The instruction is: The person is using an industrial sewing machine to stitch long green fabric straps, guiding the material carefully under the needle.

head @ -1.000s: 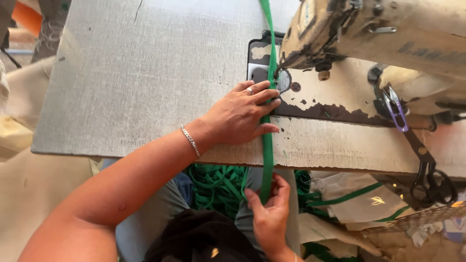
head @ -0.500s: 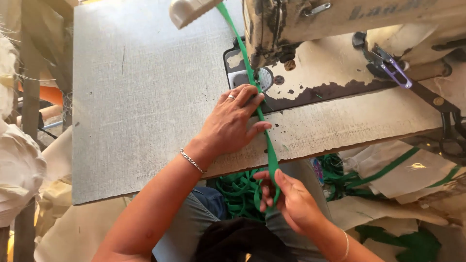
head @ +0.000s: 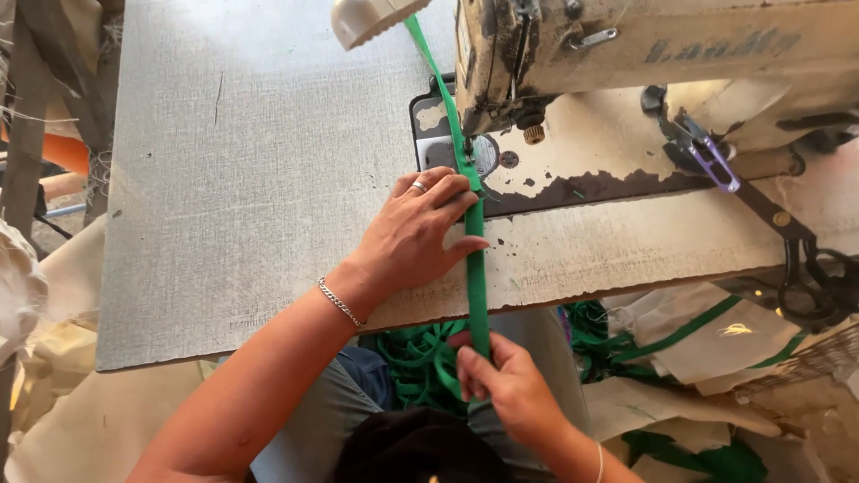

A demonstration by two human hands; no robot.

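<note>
Pressing flat, fingers spread, the left hand (head: pixel 413 234) pins the green strap (head: pixel 475 268) at its 3 o'clock edge on the sewing table (head: pixel 250 179); the right hand (head: pixel 506 385) pinches it at 6 o'clock, below the edge.

A single camera sits on the person's head and looks almost straight down, close over the work. The grey bench (head: pixel 250 179) fills the upper left, the sewing machine (head: pixel 644 54) crosses the top right, and the person's own dark hair shows at the bottom edge, with both forearms reaching up into view.
</note>
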